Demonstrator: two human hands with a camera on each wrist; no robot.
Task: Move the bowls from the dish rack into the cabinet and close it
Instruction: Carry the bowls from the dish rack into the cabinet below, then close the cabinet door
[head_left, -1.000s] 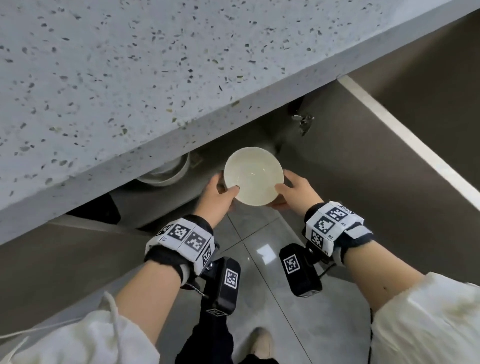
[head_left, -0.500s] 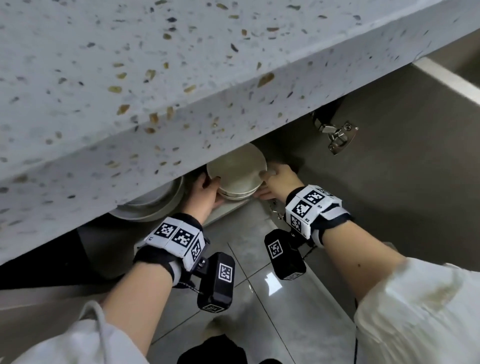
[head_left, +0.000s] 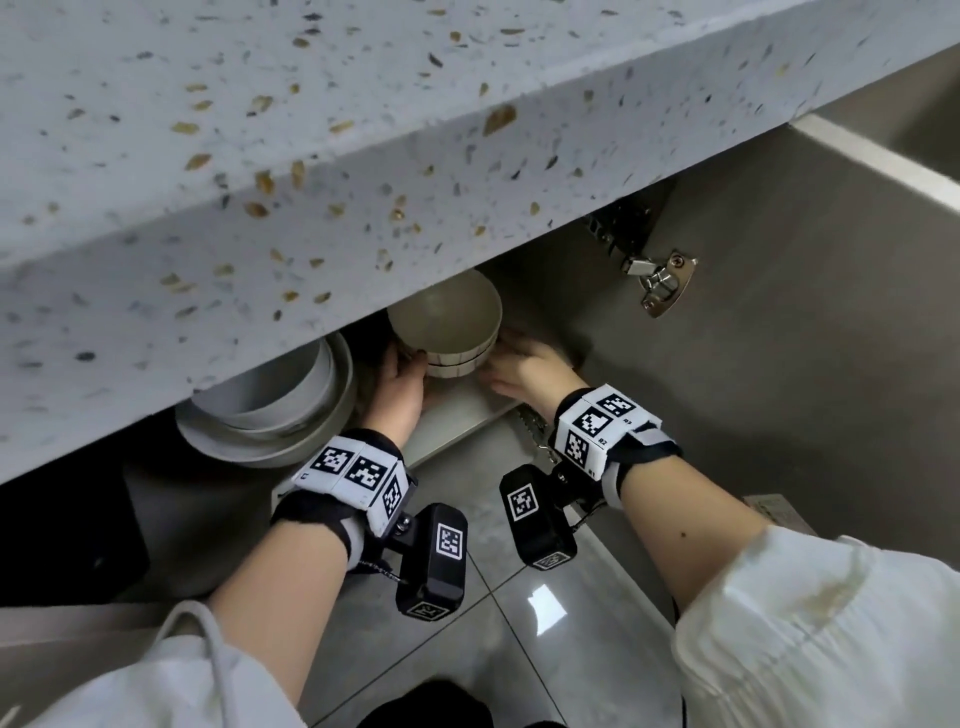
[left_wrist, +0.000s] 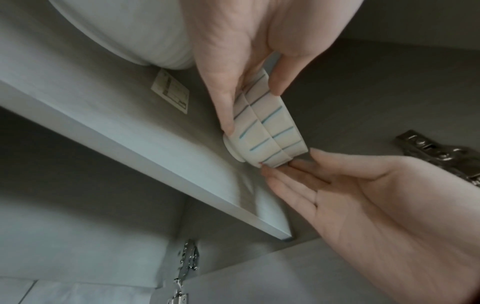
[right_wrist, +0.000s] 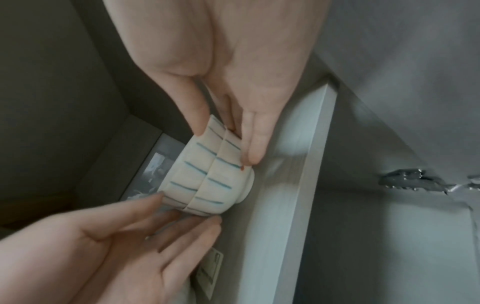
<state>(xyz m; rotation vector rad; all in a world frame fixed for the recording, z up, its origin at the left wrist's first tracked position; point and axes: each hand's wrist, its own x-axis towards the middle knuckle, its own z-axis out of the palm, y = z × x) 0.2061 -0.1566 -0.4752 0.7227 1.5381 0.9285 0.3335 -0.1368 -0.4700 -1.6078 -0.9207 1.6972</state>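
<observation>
Two nested white bowls with blue stripes (head_left: 447, 322) are inside the open cabinet, their foot at the white shelf (head_left: 457, 421); whether it rests there I cannot tell. My left hand (head_left: 402, 379) holds the stack from the left, thumb and fingers pinching the sides of the bowls (left_wrist: 267, 131). My right hand (head_left: 511, 358) holds it from the right, thumb over the upper rim and fingers along the lower one of the bowls (right_wrist: 207, 181). The speckled countertop (head_left: 311, 130) hides the far part of the stack.
A pile of grey plates and bowls (head_left: 270, 405) stands on the same shelf just left of my left hand. The open cabinet door (head_left: 831, 338) with its metal hinge (head_left: 657, 283) is on the right. Glossy floor tiles lie below.
Both hands carried the bowl forward from in front of the cabinet to under the countertop, down to the shelf. The view has dropped lower and closer.
</observation>
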